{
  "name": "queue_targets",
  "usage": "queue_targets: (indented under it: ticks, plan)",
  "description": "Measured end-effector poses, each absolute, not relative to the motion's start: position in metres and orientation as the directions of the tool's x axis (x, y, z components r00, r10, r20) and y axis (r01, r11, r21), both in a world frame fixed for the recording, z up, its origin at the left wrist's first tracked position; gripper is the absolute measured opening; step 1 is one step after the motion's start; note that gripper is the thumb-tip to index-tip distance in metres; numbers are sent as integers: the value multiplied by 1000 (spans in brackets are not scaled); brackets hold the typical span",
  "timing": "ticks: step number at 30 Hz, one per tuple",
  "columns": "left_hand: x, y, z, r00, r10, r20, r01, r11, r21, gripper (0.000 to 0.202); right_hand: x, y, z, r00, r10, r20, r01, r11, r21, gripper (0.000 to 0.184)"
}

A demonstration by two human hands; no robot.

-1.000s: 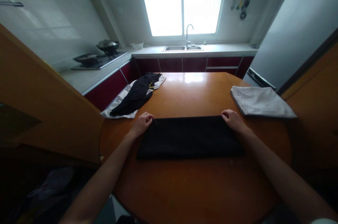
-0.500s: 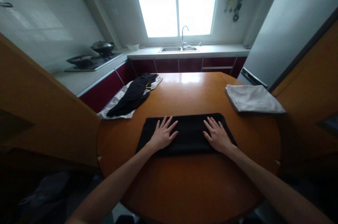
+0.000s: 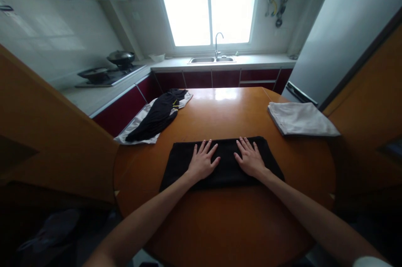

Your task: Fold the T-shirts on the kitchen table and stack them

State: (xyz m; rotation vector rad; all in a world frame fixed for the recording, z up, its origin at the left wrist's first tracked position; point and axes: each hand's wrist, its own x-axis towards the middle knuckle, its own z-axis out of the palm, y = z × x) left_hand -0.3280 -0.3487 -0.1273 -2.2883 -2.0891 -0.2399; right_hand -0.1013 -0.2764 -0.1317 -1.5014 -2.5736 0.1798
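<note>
A folded black garment [image 3: 179, 162] lies as a wide strip across the middle of the round wooden table [image 3: 226, 225]. My left hand [image 3: 203, 161] rests flat on it, fingers spread, just left of its centre. My right hand [image 3: 249, 159] lies flat on it too, fingers spread, just right of centre. The two hands are close together and neither grips anything.
A crumpled black and white garment [image 3: 155, 117] sits at the table's far left edge. A folded white cloth [image 3: 300, 118] lies at the far right. Beyond are a counter with a sink [image 3: 211, 60], a stove with a wok [image 3: 121, 57], and a grey fridge [image 3: 333, 36].
My hands let go of the black garment's far corners, went flat onto its top, and have since slid inward toward each other.
</note>
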Motion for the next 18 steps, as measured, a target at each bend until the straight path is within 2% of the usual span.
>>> queue_targets:
  ticks: [9,13,18]
  plan:
    - [-327,-350,-121,85,984,155,992,-98,76,61,-102,-278,-131,-475,876,82,860,482,-169,63]
    - [-320,-346,-118,124,971,205,989,-138,56,67,-113,-285,-126,-501,854,144,837,520,-171,65]
    - [-315,-339,-129,137,979,148,986,-149,74,67,-129,-289,-130,-561,826,55,801,558,-215,66]
